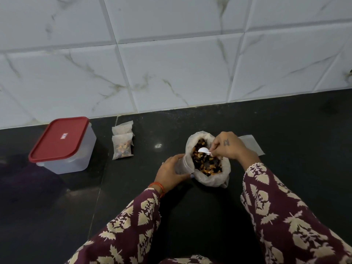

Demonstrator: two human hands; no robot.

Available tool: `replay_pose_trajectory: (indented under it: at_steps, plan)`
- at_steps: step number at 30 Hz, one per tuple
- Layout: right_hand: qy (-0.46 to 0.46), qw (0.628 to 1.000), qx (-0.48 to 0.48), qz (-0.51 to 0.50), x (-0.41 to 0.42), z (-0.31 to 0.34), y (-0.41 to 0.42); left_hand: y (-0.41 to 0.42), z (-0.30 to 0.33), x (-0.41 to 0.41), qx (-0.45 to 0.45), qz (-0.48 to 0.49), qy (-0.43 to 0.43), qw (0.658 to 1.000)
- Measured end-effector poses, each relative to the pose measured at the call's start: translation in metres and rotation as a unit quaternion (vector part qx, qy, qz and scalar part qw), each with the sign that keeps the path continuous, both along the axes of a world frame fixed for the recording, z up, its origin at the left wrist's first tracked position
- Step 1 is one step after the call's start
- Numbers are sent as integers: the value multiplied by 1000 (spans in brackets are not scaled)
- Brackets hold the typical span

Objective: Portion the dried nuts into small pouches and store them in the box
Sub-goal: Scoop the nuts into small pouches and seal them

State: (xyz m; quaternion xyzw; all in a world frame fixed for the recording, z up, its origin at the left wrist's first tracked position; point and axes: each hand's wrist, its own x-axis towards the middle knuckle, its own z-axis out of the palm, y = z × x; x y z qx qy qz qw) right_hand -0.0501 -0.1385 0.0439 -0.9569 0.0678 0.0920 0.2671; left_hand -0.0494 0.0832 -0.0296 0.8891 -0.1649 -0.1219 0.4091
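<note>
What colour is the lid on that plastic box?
Red. The rectangular lid sits shut on the clear plastic box; the head view shows it plainly.

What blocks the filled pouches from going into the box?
The red lid sits closed on the box. The filled pouches lie beside it on the counter, nothing else between.

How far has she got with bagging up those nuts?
Done: two filled pouches lie on the counter near the wall. In hand: the left hand grips a small pouch beside the big bag of nuts, while the right hand holds a white spoon over the nuts. Left: an empty pouch waits behind the right hand, and the red-lidded box is closed; no pouch can be seen inside it.
</note>
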Motion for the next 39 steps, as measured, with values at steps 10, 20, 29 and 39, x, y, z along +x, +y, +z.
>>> replay_pose_trajectory:
  at_steps: [10, 20, 29, 39]
  plan:
    - [-37, 996, -78, 12, -14, -18, 18, 0, 2, 0, 3, -3, -3, 1000]
    - [-71, 984, -139, -89, -39, -24, 10, 0, -1, -2, 1, 3, -10, 1000]
    - [-26, 988, -117, -102, -29, -17, 10, -1, -5, 0, 8, -2, -9, 1000]
    - [33, 993, -44, -103, -32, -10, 8, -3, -4, -1, 7, -5, -5, 1000]
